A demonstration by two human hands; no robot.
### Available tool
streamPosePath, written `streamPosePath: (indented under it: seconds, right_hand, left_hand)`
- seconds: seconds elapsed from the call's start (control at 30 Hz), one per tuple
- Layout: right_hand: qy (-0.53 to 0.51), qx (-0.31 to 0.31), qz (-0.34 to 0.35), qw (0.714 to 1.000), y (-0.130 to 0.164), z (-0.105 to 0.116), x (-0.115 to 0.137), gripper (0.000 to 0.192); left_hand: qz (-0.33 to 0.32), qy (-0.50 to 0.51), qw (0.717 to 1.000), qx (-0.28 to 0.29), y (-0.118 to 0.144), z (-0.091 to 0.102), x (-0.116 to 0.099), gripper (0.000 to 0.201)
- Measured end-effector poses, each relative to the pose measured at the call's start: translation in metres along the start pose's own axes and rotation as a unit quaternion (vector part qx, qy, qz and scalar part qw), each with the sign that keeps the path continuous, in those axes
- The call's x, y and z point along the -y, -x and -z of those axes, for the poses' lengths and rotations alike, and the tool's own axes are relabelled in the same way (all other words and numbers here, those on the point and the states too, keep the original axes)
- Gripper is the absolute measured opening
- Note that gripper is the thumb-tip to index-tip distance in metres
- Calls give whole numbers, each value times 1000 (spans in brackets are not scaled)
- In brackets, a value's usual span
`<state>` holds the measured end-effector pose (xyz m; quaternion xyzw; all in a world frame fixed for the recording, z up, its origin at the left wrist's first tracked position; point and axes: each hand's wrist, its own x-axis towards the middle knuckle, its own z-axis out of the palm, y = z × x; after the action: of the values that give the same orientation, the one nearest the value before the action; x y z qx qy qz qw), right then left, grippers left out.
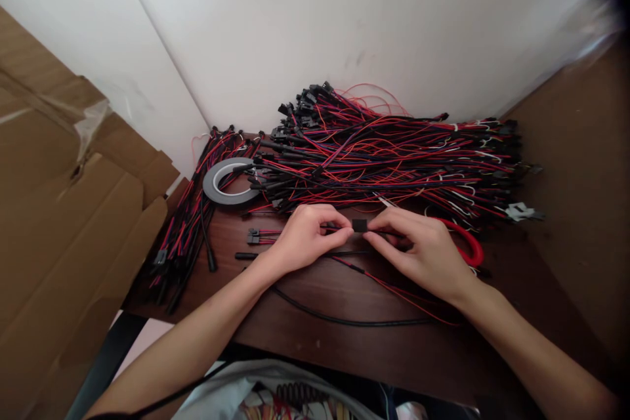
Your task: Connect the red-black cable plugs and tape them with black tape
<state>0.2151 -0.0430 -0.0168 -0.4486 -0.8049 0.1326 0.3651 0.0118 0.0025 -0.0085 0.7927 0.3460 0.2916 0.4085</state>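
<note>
- Dark wooden desk is sitting against a white wall, carrying a wire bundle pile and tape roll.
- Left hand and right hand are each pinching the small black connector between them, just above the desk.

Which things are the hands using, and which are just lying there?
In use:
left hand and right hand, pinching a small black piece on a wire between them.

Lying about:
tape roll
big wire pile
red-handled scissors
cardboard
</note>
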Motion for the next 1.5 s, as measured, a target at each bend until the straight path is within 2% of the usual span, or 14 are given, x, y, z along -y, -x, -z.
streamPosePath:
  seconds: [0.13, 0.3, 0.37, 0.63, 0.9, 1.17, 1.5]
  right_hand:
    - [-32, -4, -31, 999, 1, 0, 3, 4]
    - [4, -3, 37, 999, 1, -2, 4, 7]
    - [10, -4, 43, 999, 1, -3, 4, 11]
    - [24, -17, 30, 999, 3, -5, 6, 12]
    - [19, -14, 11, 1000, 2, -7, 4, 10]
    - [46, -3, 1, 999, 2, -8, 3, 14]
    - [102, -30, 49, 993, 5, -12, 0, 13]
  left_hand:
    - [-11, -12, 1000, -2, 0, 1, 0, 12]
    - [-13, -14, 1000, -4, 1, 1, 0, 12]
    - [-22, -14, 1000, -12, 1, 1, 1, 12]
    - [-84, -59, 994, -42, 2, -1, 3, 12]
    - [-96, -64, 991, -66, 3, -3, 3, 10]
    - [-64, -65, 995, -38, 3, -2, -1, 13]
    - [-60, -61, 996, 14, 1, 2, -1, 17]
